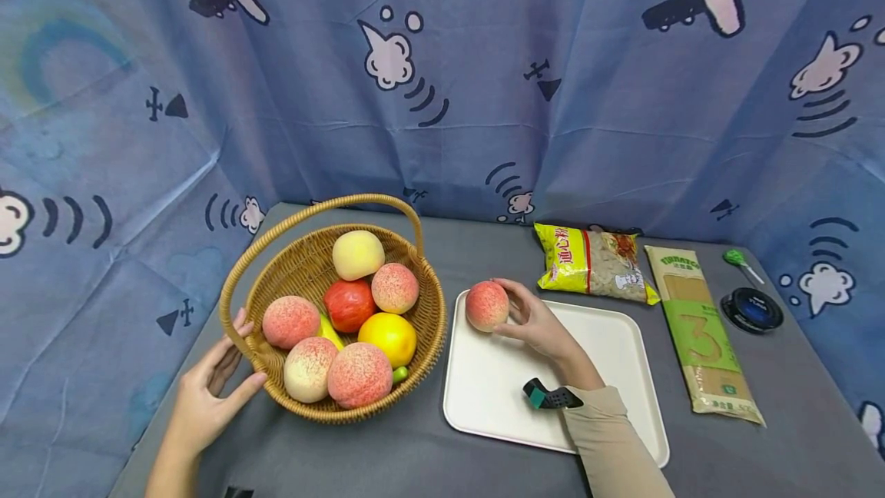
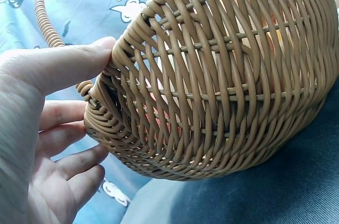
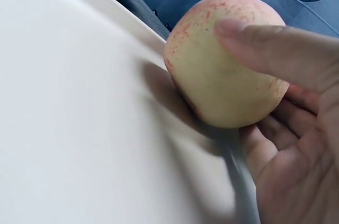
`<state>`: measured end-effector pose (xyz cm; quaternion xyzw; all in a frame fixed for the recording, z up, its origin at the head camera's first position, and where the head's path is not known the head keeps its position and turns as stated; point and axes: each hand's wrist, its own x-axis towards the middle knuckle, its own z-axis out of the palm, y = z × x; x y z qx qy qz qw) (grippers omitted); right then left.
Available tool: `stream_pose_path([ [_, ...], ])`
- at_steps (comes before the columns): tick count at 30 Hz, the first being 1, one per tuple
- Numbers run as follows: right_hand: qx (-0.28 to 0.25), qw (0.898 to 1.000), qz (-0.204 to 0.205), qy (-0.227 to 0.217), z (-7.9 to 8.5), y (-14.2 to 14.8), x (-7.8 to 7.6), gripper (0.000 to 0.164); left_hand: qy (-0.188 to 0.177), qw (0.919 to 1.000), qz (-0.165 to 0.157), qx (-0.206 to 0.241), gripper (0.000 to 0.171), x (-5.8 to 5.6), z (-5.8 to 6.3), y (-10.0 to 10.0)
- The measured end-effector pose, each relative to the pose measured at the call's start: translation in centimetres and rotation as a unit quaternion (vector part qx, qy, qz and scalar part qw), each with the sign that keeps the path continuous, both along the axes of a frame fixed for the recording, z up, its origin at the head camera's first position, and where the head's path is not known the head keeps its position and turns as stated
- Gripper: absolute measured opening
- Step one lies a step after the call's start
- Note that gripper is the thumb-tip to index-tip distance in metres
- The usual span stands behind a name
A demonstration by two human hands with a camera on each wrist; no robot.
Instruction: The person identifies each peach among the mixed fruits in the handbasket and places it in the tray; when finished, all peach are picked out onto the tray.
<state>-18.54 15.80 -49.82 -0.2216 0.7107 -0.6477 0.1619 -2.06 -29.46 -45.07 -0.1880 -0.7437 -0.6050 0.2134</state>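
Observation:
My right hand [image 1: 542,325] grips a pink-red peach [image 1: 487,306] between thumb and fingers at the tray's upper left. In the right wrist view the peach [image 3: 225,62] shows its pale yellow side under the thumb, close to the tray surface; contact cannot be told. The white tray [image 1: 498,406] lies beneath that hand. To the left stands a wicker basket [image 1: 432,360] with an arched handle, where several peaches, a red apple [image 1: 349,306] and a yellow round fruit [image 1: 388,339] lie. My left hand [image 2: 58,123] holds the basket's rim by the handle's base, thumb and fingers on either side.
Behind the tray lies a yellow bag of pasta [image 1: 594,263]. Right of the tray are a long noodle pack [image 1: 701,336], a round black-and-blue container [image 1: 752,310] and a green-topped stick [image 1: 736,257]. A blue printed curtain [image 1: 470,83] hangs behind the grey table.

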Motion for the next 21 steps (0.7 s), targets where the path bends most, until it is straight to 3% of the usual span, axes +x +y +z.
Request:
stream_pose_path([
  [8, 0.022, 0.999, 0.023, -0.005, -0.2, 0.19, 0.06, 0.087, -0.031, 0.9994, 0.013, -0.007, 0.066, 0.04, -0.05, -0.16],
  [15, 0.029, 0.999, 0.043, -0.012, -0.17, 0.21, 0.14, 0.09, -0.005, 1.0, -0.003, -0.001, 0.065, 0.0, -0.18, -0.12],
  [21, 0.035, 0.998, 0.051, -0.025, -0.17, 0.23, 0.16, 0.095, -0.01, 0.9999, 0.001, 0.0, 0.067, 0.0, -0.19, -0.12],
])
